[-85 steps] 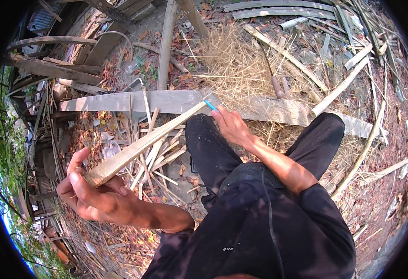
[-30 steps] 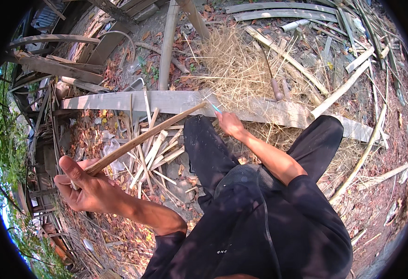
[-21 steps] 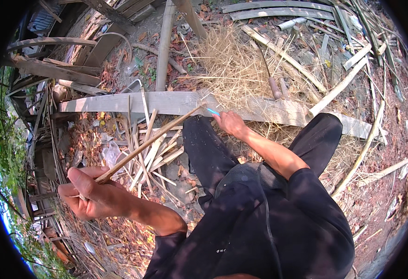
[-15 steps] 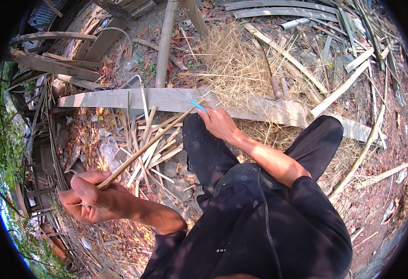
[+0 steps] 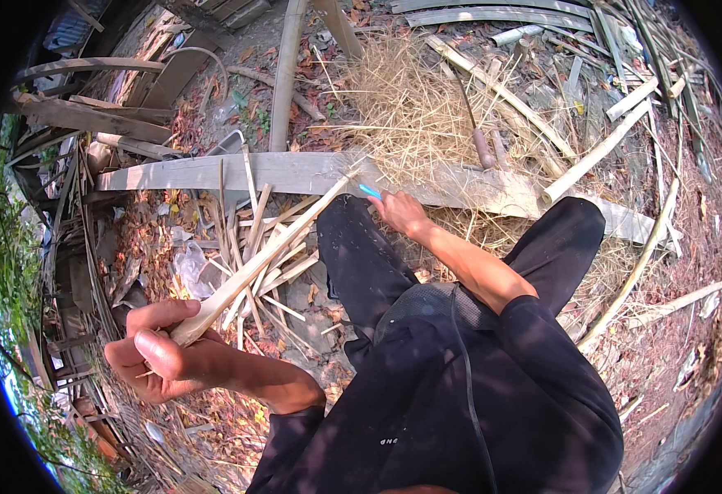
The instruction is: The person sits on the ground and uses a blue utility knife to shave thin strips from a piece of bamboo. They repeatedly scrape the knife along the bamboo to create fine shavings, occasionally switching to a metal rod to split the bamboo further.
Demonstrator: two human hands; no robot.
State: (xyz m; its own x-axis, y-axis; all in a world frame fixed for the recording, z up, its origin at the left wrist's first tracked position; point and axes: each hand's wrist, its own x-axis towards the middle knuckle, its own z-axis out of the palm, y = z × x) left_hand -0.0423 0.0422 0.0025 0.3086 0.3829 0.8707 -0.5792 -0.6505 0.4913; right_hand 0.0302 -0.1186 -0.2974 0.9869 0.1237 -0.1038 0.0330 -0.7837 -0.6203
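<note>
My left hand (image 5: 163,350) is closed around the near end of a long, pale bamboo strip (image 5: 254,265), thumb on top. The strip slants up to the right, its far end over the grey plank (image 5: 213,171) in front of my knees, broad light face showing. My right hand (image 5: 402,212), just beyond my left knee, is closed on a slim light-blue tool (image 5: 369,191). Its kind is hard to make out. A small gap separates the blue tool from the strip. Several split strips (image 5: 291,270) lie in a loose pile beneath the held one.
Shavings (image 5: 402,90) are heaped beyond the plank. A long-bladed tool with a wooden handle (image 5: 482,148) leans there. Bamboo poles (image 5: 599,155) lie at the right. A clear plastic bag (image 5: 192,267) sits by the strip pile, and stacked boards (image 5: 97,119) stand at far left.
The bamboo strip has turned in my left hand, so its wide pale face now shows. My right hand with the blue tool has shifted slightly right, away from the strip.
</note>
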